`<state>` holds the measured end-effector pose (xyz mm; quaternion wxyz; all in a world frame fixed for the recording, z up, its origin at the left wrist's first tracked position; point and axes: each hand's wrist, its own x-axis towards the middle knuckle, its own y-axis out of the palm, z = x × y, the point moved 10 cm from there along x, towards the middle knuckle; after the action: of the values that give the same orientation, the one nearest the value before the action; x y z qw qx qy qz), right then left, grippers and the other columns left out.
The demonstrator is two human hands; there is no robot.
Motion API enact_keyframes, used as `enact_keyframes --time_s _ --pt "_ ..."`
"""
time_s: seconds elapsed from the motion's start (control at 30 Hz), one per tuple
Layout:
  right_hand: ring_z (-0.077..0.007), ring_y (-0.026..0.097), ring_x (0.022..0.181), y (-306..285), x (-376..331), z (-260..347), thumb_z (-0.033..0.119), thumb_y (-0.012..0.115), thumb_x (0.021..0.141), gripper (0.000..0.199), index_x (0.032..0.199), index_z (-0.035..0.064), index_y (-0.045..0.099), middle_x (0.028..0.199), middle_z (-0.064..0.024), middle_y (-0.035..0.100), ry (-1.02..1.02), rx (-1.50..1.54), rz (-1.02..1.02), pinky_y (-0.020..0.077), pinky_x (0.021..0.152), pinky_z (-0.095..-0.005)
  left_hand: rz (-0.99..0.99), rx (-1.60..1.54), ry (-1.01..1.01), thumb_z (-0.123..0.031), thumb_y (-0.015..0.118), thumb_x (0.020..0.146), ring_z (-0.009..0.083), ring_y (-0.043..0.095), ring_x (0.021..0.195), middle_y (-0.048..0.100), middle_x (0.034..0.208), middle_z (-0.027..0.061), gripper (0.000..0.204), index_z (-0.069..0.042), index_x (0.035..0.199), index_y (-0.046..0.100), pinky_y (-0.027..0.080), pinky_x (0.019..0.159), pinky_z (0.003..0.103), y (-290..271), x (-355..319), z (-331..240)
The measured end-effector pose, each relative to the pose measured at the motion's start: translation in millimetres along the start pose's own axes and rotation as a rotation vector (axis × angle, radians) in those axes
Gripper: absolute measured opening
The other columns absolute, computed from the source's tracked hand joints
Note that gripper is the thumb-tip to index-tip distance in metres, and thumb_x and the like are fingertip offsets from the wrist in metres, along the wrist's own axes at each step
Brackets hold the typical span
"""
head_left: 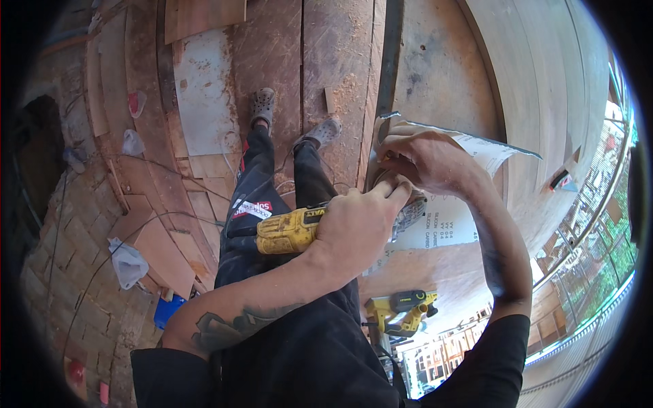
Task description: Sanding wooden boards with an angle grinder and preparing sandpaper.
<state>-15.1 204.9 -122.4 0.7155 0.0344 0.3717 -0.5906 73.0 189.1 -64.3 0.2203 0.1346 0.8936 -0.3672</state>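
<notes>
Two bare hands close together: left hand (357, 228) clenched round a yellow power tool (286, 232), hard plastic body, rounded, grimy, black panel on top, greyish scuffed head under the fingertips. Right hand (425, 160) arched just beyond it, fingers bent inward by that head; cannot tell what, if anything, they pinch. Tool sits across the front of the body, over the near edge of the work surface.

Under and beside the right hand, an abrasive sheet (435, 234): pale paper backing with dark printing, far part curling up, edge ragged. It lies on a broad wooden tabletop (432, 268), smooth brown grain, dusty. Nearer the body on that wood, a second power tool (411, 316), yellow and black, chunky plastic. Off to the right, a small dark object (561, 180), too small to identify.

Below: black cloth trousers (238, 255), grey perforated clogs (326, 129) on worn floorboards (265, 61), with curly pale wood shavings (350, 85) scattered about. Left of the feet, a flat whitish panel (204, 88), stained, rectangular. Further left, a crumpled plastic bag (128, 264), thin and whitish, a thin dark cable (163, 214) looping past, and rough brick paving (81, 319).
</notes>
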Motion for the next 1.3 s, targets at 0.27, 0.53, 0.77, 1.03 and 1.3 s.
enact_keyframes --time_s 0.27,0.53,0.77,1.03,1.3 --pt "-0.0280 0.071 0.094 3.3 2.9 6.4 0.012 0.072 0.097 0.013 0.109 0.0085 0.074 0.101 -0.0088 0.068 -0.024 -0.159 0.053 0.0612 0.079 -0.0378 -0.017 -0.017 0.023 -0.012 0.073 0.087 0.0313 0.077 0.085 0.073 0.111 0.0128 0.057 -0.006 0.142 0.058 0.064 0.068 0.036 -1.9 1.2 -1.3" --pt "-0.0314 0.075 0.093 -1.5 -14.3 -6.2 0.008 0.071 0.095 0.013 0.108 0.0071 0.075 0.106 -0.0125 0.075 0.011 -0.105 -0.027 0.0618 0.078 -0.0389 -0.008 -0.065 0.024 -0.009 0.078 0.081 0.0336 0.077 0.087 0.073 0.114 0.0128 0.064 -0.006 0.142 0.057 0.064 0.072 0.039 -3.0 3.5 -2.8" --pt "-0.0343 0.076 0.089 -20.2 -51.2 -27.6 0.006 0.074 0.092 0.018 0.110 0.0047 0.076 0.105 -0.0158 0.077 -0.037 -0.069 -0.318 0.0623 0.079 -0.0392 -0.020 -0.127 0.018 -0.007 0.077 0.079 0.0340 0.076 0.090 0.073 0.119 0.0116 0.064 -0.009 0.140 0.059 0.062 0.074 0.043 -7.4 4.4 -5.3" --pt "-0.0360 0.074 0.083 9.9 -111.7 -64.1 0.002 0.075 0.091 0.016 0.106 0.0044 0.071 0.099 -0.0139 0.072 0.033 0.139 -0.572 0.0592 0.072 -0.0404 0.030 -0.116 -0.040 -0.013 0.076 0.081 0.0357 0.074 0.099 0.071 0.130 0.0100 0.059 -0.012 0.138 0.063 0.062 0.082 0.045 -2.2 5.8 -2.4" --pt "-0.0327 0.074 0.086 -6.2 -138.1 -53.9 0.000 0.074 0.092 0.014 0.105 0.0036 0.070 0.101 -0.0129 0.073 0.129 0.274 -0.819 0.0588 0.074 -0.0385 0.009 -0.124 -0.049 -0.011 0.076 0.081 0.0351 0.074 0.099 0.072 0.129 0.0103 0.059 -0.012 0.138 0.062 0.062 0.081 0.044 -2.8 3.5 1.1"
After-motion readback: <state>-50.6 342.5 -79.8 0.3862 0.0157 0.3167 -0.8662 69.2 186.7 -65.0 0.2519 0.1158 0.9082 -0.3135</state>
